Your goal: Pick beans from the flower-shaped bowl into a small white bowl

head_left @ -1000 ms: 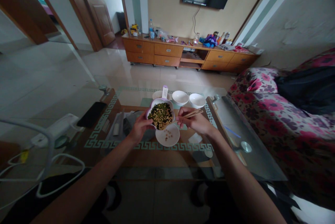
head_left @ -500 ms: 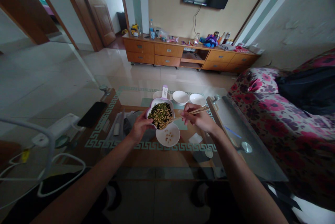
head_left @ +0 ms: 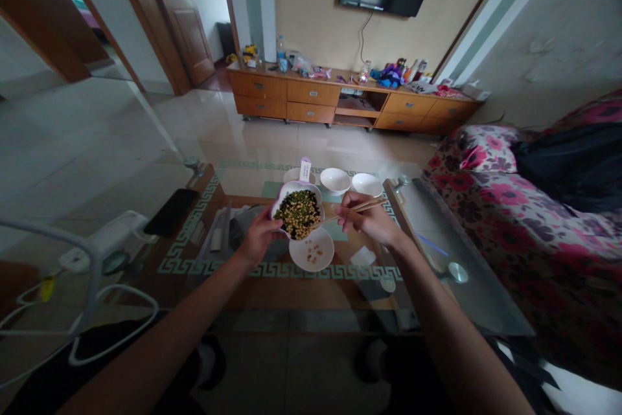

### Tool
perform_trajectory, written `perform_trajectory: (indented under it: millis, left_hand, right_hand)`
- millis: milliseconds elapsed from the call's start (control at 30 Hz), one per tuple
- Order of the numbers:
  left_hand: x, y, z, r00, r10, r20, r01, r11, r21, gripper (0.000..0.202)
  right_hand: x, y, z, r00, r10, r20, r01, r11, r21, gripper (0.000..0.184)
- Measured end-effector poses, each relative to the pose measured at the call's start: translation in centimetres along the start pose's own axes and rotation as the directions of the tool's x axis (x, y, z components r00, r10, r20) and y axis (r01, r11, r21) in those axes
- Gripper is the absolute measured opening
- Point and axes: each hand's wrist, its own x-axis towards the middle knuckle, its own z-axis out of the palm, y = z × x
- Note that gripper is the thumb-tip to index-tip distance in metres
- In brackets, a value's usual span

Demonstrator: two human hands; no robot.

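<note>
- The near white bowl [head_left: 300, 258], the landmark here, rests on the glass bench [head_left: 340, 298] with a few pale beans [head_left: 313, 253] scattered across its bottom.
- Just beyond that bowl is a flower-shaped dish [head_left: 291, 187] with a purple edge, full of mixed beans [head_left: 297, 213], green, pale and dark; it hides part of the bowl's far rim, and whether they touch I cannot tell.
- The left hand [head_left: 259, 238], beyond the bowl and to its left, grips the dish by its side, thumb at the rim, probably to steady it while leaving the contents uncovered.
- The right hand [head_left: 367, 217], beyond the bowl and to its right, is closed around wooden chopsticks [head_left: 369, 204], held well back, presumably for reach; their tips are near the dish's edge, and whether they pinch a bean is too small to tell.
- Farther beyond the bowl stand a left bowl [head_left: 291, 175], partly behind the labelled handle [head_left: 305, 171], a middle bowl [head_left: 334, 180] and a right bowl [head_left: 367, 186], perhaps spaced for access.
</note>
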Motion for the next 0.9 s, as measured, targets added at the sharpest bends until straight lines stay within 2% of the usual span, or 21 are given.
perform_trajectory:
  millis: [400, 567, 900]
  left_hand:
    - [-0.23, 0.22, 0.19, 1.000, 0.009, 0.017, -0.009, 1.000, 0.006, 0.067]
    - [-0.18, 0.23, 0.25, 1.000, 0.008, 0.020, -0.008, 1.000, 0.007, 0.068]
    - [-0.16, 0.23, 0.25, 1.000, 0.007, 0.025, -0.007, 1.000, 0.010, 0.071]
  right_hand:
    - [0.15, 0.18, 0.88, 0.999, -0.001, 0.048, 0.000, 0.999, 0.034, 0.045]
    - [0.07, 0.09, 0.61, 0.998, 0.001, 0.062, -0.004, 0.999, 0.040, 0.045]
    - [0.08, 0.11, 0.69, 0.999, -0.010, 0.045, 0.008, 0.999, 0.047, 0.042]
